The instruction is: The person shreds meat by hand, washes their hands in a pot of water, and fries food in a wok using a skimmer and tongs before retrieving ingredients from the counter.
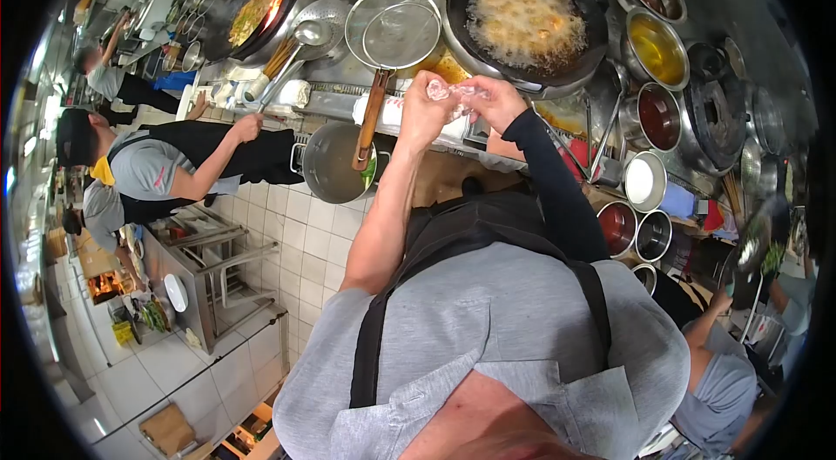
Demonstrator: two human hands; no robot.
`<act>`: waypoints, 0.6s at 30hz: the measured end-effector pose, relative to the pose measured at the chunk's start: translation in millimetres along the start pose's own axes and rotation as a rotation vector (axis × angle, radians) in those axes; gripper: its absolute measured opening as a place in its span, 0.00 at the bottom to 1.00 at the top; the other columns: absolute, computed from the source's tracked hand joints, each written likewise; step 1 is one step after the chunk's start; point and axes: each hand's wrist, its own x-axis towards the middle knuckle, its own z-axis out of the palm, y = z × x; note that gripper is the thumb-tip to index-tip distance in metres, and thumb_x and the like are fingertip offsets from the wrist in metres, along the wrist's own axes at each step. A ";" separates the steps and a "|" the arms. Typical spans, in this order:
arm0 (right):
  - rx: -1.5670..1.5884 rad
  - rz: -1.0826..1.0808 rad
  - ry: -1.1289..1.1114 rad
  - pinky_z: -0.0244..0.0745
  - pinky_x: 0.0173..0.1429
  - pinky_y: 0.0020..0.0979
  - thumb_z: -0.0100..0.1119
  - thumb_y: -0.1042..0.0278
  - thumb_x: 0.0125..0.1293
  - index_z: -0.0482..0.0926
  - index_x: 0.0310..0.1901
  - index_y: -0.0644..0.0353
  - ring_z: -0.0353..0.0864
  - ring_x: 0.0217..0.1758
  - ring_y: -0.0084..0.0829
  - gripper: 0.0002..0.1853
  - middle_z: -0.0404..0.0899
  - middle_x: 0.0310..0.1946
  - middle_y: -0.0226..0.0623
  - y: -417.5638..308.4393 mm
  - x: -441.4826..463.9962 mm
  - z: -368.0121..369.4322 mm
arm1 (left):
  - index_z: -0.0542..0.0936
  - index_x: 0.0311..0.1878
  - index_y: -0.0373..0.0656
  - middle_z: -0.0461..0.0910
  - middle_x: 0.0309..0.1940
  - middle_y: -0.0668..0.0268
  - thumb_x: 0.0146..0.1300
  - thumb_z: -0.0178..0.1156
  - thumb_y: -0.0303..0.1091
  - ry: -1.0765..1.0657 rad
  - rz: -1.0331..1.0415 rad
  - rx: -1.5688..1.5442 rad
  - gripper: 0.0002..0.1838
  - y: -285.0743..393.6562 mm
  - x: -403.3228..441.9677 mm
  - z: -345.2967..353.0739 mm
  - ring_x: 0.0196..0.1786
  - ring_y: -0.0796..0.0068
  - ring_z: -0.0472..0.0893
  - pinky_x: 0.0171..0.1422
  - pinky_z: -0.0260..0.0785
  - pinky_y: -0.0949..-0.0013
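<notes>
My left hand [424,114], on a bare forearm, is closed around a pale pink, wet-looking piece [438,90]. My right hand [499,104], below a black sleeve, pinches more of the same pale pink stuff close beside it. Both hands are near the counter's front edge, just short of a black wok [601,33] where battered-looking pieces [527,24] bubble in hot oil. A round wire strainer [394,29] with a wooden handle [373,116] lies left of the wok, its handle hanging past the edge.
Bowls of yellow oil [655,46] and dark red sauce [659,116] stand at the right. A large pot [335,162] sits left of my left forearm. A co-worker in a black cap [78,136] stands left, near a flaming wok [277,11]. More people are at the far right.
</notes>
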 end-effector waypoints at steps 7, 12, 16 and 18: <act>0.680 -0.044 0.159 0.76 0.40 0.27 0.52 0.74 0.73 0.76 0.49 0.68 0.81 0.42 0.28 0.08 0.79 0.44 0.40 12.7 -5.9 -40.3 | 0.73 0.39 0.41 0.79 0.29 0.67 0.61 0.64 0.19 0.015 -0.130 -0.318 0.10 9.8 3.5 -25.5 0.29 0.80 0.78 0.30 0.71 0.75; 0.882 0.001 0.184 0.75 0.43 0.28 0.50 0.72 0.75 0.76 0.48 0.67 0.80 0.41 0.29 0.09 0.79 0.45 0.40 1.1 -15.8 -35.8 | 0.73 0.41 0.41 0.79 0.34 0.65 0.61 0.65 0.21 -0.031 -0.172 -0.526 0.11 2.7 1.6 -22.9 0.34 0.77 0.80 0.36 0.81 0.69; 0.541 0.035 0.197 0.71 0.31 0.24 0.46 0.73 0.75 0.75 0.48 0.67 0.75 0.31 0.22 0.09 0.78 0.37 0.34 25.8 -6.2 -17.9 | 0.73 0.42 0.42 0.81 0.35 0.64 0.62 0.64 0.21 -0.059 -0.175 -0.546 0.10 0.3 -1.2 -13.0 0.34 0.76 0.81 0.38 0.78 0.70; 0.364 0.128 0.271 0.68 0.27 0.23 0.45 0.72 0.75 0.74 0.49 0.67 0.72 0.29 0.19 0.10 0.77 0.36 0.33 22.5 -5.6 -3.1 | 0.73 0.43 0.42 0.81 0.36 0.64 0.62 0.64 0.21 -0.073 -0.162 -0.530 0.11 -1.2 -1.7 -10.1 0.36 0.76 0.81 0.39 0.78 0.70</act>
